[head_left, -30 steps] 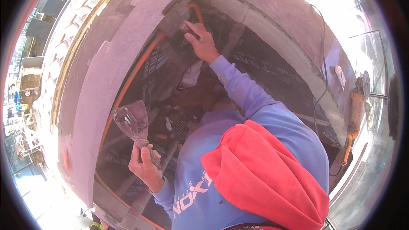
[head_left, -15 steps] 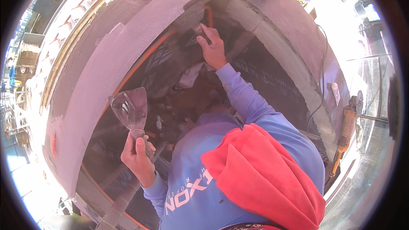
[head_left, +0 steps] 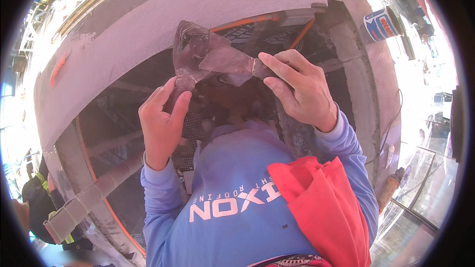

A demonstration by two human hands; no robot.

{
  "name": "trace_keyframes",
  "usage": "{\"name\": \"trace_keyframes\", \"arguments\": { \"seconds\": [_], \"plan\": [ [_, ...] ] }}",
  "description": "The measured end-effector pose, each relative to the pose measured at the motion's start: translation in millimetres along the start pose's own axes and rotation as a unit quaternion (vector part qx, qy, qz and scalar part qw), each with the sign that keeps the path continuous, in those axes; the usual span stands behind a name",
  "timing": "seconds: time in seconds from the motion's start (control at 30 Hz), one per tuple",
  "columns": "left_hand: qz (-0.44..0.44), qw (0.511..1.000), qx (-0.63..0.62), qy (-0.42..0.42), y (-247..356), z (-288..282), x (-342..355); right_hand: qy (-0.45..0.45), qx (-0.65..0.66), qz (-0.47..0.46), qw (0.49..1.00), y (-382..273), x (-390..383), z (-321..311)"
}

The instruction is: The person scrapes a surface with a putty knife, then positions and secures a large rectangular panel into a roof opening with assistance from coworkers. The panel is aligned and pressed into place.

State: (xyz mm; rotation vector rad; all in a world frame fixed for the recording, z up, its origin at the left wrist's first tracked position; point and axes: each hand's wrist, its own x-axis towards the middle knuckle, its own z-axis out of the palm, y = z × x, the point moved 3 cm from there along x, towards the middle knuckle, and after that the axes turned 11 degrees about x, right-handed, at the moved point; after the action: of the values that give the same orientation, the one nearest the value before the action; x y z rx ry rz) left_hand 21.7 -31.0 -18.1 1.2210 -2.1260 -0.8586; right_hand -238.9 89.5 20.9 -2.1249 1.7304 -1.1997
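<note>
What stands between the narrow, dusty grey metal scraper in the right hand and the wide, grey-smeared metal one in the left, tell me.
Nothing visible: the narrow metal scraper, held in the right hand, overlaps the wide metal scraper in the left hand from this view. Whether they touch is hard to tell.

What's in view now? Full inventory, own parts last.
wide scraper: 1, grey, in left hand
narrow scraper: 1, grey, in right hand, overlapping wide scraper
tub: 1, blue and white, upper right
power tool: 1, orange, lower right
cable: 1, dark, right
small strip: 1, orange, upper left
edge line: count unclear, orange, along opening
sheeting: count unclear, black, inside opening
band: 1, pale grey, above opening
tube: 1, grey, lower left
co-worker: 1, dark clothing, lower-left edge
sweatshirt: 1, blue, bottom centre
hood: 1, red, on sweatshirt
left hand: 1, bare, centre-left
right hand: 1, bare, centre-right
</note>
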Motion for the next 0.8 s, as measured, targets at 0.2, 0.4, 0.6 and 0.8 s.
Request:
{"name": "trace_keyframes", "arguments": {
  "seconds": [0.2,0.4,0.6,0.8],
  "plan": [
    [0.091,0.995,0.044,0.026,-3.4,-16.3,-9.6,-0.078,-0.059,0.01,0.995,-22.7,11.2,17.8],
    [0.097,0.993,0.031,0.061,-17.8,-25.1,-18.2,-0.115,-0.113,0.028,0.987,-31.6,2.3,15.3],
    [-0.054,0.987,-0.111,0.104,-36.9,-45.0,-31.8,0.056,0.231,0.215,0.947,46.7,-33.1,12.1],
    [-0.119,0.977,-0.144,0.102,-72.5,-44.6,-53.9,0.306,0.513,0.221,0.771,108.8,-48.6,85.3]
  ]
}}
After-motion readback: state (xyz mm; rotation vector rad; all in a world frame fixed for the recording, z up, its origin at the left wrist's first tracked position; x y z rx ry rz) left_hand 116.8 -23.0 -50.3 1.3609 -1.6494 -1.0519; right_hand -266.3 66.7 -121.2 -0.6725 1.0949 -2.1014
